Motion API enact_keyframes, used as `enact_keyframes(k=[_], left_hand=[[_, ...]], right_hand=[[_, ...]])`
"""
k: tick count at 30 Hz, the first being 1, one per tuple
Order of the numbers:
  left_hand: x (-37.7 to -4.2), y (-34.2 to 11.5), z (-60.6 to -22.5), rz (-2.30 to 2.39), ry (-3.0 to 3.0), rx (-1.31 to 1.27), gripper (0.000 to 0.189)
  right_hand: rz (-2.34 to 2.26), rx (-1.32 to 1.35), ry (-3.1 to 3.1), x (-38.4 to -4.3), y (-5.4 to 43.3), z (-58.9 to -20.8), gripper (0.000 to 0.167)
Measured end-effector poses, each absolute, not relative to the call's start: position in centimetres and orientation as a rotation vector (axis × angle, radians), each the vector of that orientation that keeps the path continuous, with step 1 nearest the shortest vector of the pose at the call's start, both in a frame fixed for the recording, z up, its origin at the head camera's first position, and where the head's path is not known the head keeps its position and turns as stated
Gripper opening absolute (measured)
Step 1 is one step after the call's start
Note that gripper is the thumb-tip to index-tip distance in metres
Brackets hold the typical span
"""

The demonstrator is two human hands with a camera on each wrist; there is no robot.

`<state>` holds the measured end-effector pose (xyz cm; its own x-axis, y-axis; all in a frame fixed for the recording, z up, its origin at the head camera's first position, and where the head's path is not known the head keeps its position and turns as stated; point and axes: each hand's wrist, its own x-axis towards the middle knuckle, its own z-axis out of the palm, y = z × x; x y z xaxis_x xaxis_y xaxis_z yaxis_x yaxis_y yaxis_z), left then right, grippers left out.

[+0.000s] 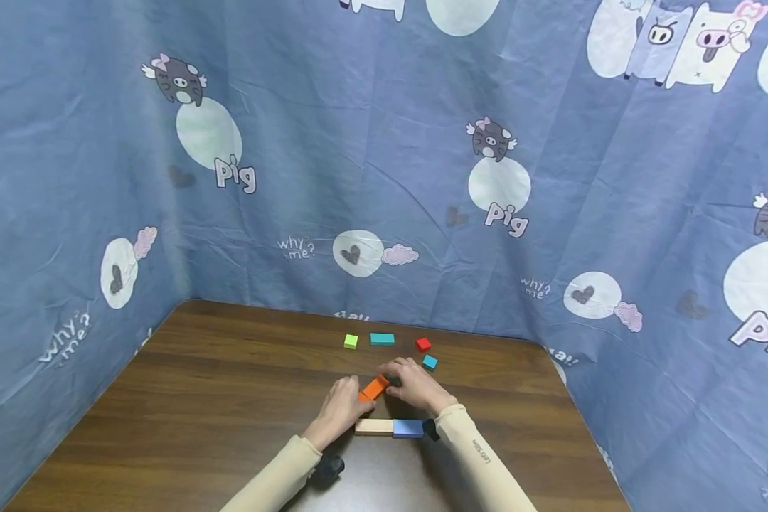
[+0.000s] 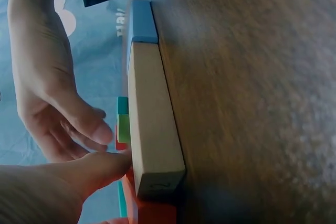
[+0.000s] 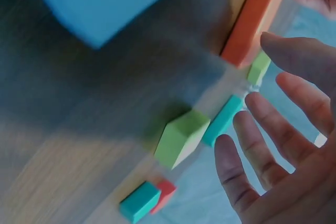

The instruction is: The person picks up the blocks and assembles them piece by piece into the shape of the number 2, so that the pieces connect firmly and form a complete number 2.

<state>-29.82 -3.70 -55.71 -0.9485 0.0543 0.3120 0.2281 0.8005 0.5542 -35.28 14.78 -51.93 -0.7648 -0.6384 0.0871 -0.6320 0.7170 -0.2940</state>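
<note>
An orange block (image 1: 375, 387) lies at a slant on the table between the two hands. My left hand (image 1: 340, 412) pinches its near end between thumb and fingers. In the right wrist view the left fingertips lie at the upper end of the orange block (image 3: 254, 22). My right hand (image 1: 416, 384) hovers by the far end, fingers spread and holding nothing (image 3: 289, 124). Nearer the front, a plain wooden block (image 1: 374, 427) lies end to end with a blue block (image 1: 408, 428). The left thumb sits close beside the wooden block (image 2: 155, 114).
Farther back stand a lime block (image 1: 350, 341), a long teal block (image 1: 382, 339), a red block (image 1: 422, 344) and a small teal block (image 1: 429, 362). A green block (image 3: 184, 137) shows below the right fingers. A blue patterned curtain (image 1: 371, 178) surrounds the brown table (image 1: 230, 398).
</note>
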Motion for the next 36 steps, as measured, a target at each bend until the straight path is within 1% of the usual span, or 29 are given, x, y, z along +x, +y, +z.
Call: enact_keyframes(k=[5, 13, 17, 24, 36], left_hand=[[-29.8, -3.7, -55.7, -0.842, -2.700, -0.206, 0.037], [-29.9, -3.7, -55.7, -0.828, -2.698, -0.191, 0.036], [-29.8, -3.7, -55.7, -0.819, -2.700, -0.187, 0.036], [-29.8, -3.5, -55.7, -0.813, -2.705, -0.180, 0.035], [-29.9, -3.4, -56.0, -0.803, -2.670, -0.210, 0.034]], right_hand=[[-0.660, -0.927, 2.858, -35.7, 16.4, -51.6, 0.046], [-0.752, -0.882, 2.955, -36.3, 18.4, -51.9, 0.045], [-0.802, -0.867, 2.959, -36.4, 18.8, -52.1, 0.045], [-0.816, -0.761, 2.952, -36.5, 19.2, -52.8, 0.045], [-0.856, -0.688, 2.983, -37.0, 19.5, -53.9, 0.037]])
